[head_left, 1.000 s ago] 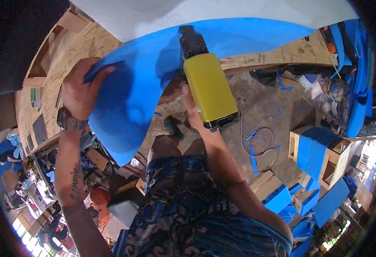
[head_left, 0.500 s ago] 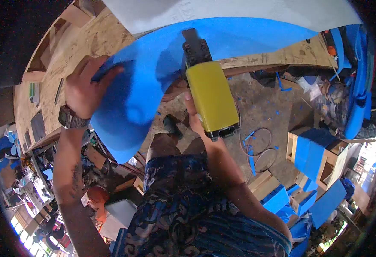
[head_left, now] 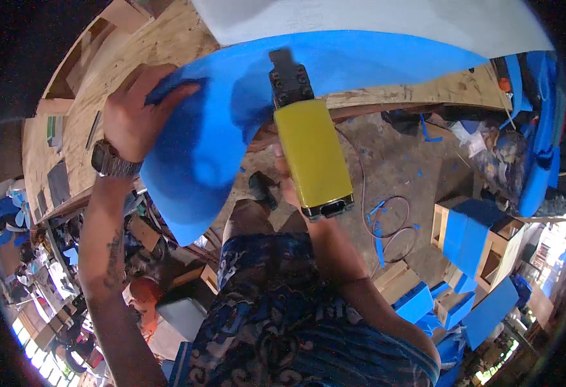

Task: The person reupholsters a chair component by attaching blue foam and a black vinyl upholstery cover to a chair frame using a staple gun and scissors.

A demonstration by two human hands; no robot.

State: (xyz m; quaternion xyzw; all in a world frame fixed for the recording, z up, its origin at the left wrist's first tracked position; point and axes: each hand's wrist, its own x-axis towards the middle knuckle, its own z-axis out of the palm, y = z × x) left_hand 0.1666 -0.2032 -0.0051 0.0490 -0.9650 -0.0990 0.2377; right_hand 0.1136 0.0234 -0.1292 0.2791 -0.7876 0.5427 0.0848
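Note:
A blue sheet point(head_left: 196, 145) curves over the plywood table point(head_left: 173, 45), its near corner hanging past the edge. My left hand point(head_left: 135, 109), with a watch at the wrist, pinches a fold of it between thumb and fingers. My right hand point(head_left: 285, 177) is wrapped round the handle of a yellow staple gun point(head_left: 315, 151), largely hidden beneath its body. The gun's black nose point(head_left: 289, 77) points away from me over the blue sheet and casts a shadow on it. Behind the blue sheet lies a large white panel point(head_left: 373, 19).
A thin hose point(head_left: 364, 187) loops across the concrete floor point(head_left: 396, 161) among blue scraps. Wooden boxes partly covered in blue point(head_left: 463, 235) stand at right. Blue strips point(head_left: 541, 129) hang at far right. Clutter and an orange rounded object point(head_left: 144, 297) are at lower left.
My left hand has shifted slightly right and up in view, still pinching the sheet. The staple gun has moved a little left and stands more upright in view.

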